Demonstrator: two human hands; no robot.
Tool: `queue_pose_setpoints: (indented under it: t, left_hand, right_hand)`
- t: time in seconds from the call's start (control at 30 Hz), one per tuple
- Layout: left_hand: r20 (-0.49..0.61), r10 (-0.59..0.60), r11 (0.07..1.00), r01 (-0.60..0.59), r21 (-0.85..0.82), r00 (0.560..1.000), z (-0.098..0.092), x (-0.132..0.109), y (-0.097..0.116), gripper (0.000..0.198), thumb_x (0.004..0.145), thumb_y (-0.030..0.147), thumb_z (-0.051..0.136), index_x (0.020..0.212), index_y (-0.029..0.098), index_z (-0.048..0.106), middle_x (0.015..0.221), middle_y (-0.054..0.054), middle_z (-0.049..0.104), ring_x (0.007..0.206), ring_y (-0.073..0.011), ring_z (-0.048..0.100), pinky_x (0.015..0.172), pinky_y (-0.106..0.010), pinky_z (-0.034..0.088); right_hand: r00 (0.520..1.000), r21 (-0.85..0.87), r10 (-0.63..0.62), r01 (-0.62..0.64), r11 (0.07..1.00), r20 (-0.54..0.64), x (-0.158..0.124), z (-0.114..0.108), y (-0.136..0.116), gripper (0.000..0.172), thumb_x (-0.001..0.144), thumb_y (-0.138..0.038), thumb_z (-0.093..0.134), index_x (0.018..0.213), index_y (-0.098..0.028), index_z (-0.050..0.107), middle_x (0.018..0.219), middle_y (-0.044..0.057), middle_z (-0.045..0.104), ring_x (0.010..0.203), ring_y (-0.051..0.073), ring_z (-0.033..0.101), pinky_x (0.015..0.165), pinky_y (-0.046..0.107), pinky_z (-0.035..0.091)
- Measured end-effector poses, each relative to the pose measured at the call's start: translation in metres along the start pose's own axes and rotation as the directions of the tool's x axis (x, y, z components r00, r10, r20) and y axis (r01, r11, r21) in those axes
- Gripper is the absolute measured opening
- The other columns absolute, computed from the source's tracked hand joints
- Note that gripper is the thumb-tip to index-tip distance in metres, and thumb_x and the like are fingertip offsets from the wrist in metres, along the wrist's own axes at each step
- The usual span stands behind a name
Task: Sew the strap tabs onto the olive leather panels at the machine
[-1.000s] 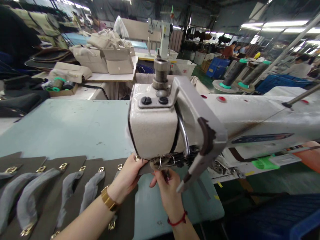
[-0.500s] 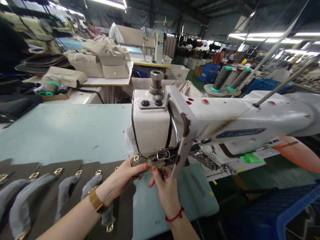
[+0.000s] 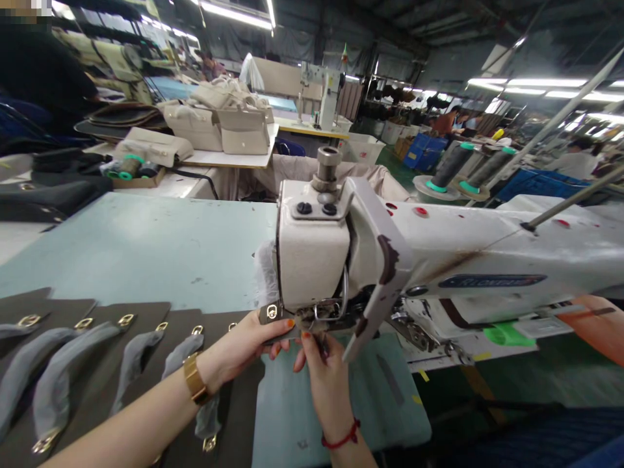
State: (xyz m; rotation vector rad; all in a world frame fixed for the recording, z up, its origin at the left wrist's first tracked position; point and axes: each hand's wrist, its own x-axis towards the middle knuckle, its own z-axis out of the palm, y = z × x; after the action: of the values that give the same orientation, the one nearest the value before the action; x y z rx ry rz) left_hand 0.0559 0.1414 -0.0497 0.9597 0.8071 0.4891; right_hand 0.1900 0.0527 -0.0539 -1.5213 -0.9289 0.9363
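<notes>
A dark grey-brown leather piece (image 3: pixel 272 314) with a gold buckle on it lies under the head of a white sewing machine (image 3: pixel 312 260). My left hand (image 3: pixel 253 338) grips its near edge, thumb on top and fingers curled below. Close beside it, my right hand (image 3: pixel 322 374) is closed, thumb and fingertips together just below the presser area. Something small and dark shows between those fingers, too hidden to name. The needle is also hidden behind the machine's guard (image 3: pixel 383 286). Pale wrapping (image 3: pixel 266 273) bulges out behind the leather piece.
Several flat dark panels (image 3: pixel 234 390) with gold buckles and wrapped grey handles (image 3: pixel 63 383) overlap at left on the pale blue tabletop (image 3: pixel 146 247). Beige bags (image 3: pixel 241 130) are stacked on a table behind. Dark thread cones (image 3: pixel 453 166) stand at back right. Other people work far off.
The camera view has swung slightly left, so the machine sits further right in the picture. Both hands stay at the machine's head, holding nearly the same pose.
</notes>
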Motion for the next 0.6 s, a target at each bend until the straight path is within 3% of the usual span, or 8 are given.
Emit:
queue_pose_setpoints:
  t: [0.23, 0.4, 0.5, 0.6]
  left_hand:
    - [-0.017, 0.010, 0.999, -0.009, 0.031, 1.000, -0.004, 0.004, -0.006, 0.020, 0.076, 0.032, 0.070, 0.070, 0.014, 0.065, 0.061, -0.002, 0.066, 0.046, -0.0054, 0.047, 0.045, -0.015, 0.036]
    - [-0.052, -0.003, 1.000, 0.003, 0.010, 0.999, -0.005, 0.006, -0.007, 0.021, 0.074, 0.032, 0.070, 0.066, 0.014, 0.062, 0.058, -0.001, 0.065, 0.044, -0.0058, 0.048, 0.044, -0.015, 0.036]
    - [-0.065, -0.011, 1.000, 0.010, -0.005, 0.998, -0.004, 0.005, -0.004, 0.021, 0.072, 0.032, 0.072, 0.066, 0.014, 0.062, 0.057, -0.001, 0.065, 0.043, -0.0059, 0.048, 0.043, -0.016, 0.036]
    - [-0.069, -0.001, 1.000, 0.001, -0.006, 0.998, -0.004, 0.005, -0.001, 0.022, 0.072, 0.032, 0.072, 0.065, 0.014, 0.061, 0.055, -0.001, 0.064, 0.042, -0.0058, 0.047, 0.042, -0.016, 0.036]
  right_hand:
    - [0.998, -0.002, 0.063, -0.063, 0.998, 0.018, -0.016, -0.010, 0.021, 0.033, 0.091, -0.042, 0.050, 0.076, -0.016, 0.066, 0.050, -0.004, 0.054, 0.055, 0.013, 0.054, 0.065, 0.022, 0.040]
    - [0.993, -0.052, 0.115, -0.114, 0.992, 0.007, -0.023, -0.015, 0.046, 0.038, 0.090, -0.042, 0.049, 0.064, -0.016, 0.060, 0.049, -0.003, 0.052, 0.055, 0.014, 0.054, 0.068, 0.023, 0.040]
    - [0.995, -0.066, 0.102, -0.101, 0.993, 0.007, -0.026, -0.014, 0.060, 0.042, 0.091, -0.040, 0.047, 0.055, -0.018, 0.053, 0.050, -0.002, 0.052, 0.061, 0.015, 0.057, 0.072, 0.023, 0.041]
    - [0.996, -0.080, 0.077, -0.074, 0.994, 0.039, -0.029, -0.013, 0.070, 0.040, 0.090, -0.037, 0.047, 0.055, -0.019, 0.051, 0.050, -0.003, 0.051, 0.058, 0.014, 0.055, 0.068, 0.022, 0.041]
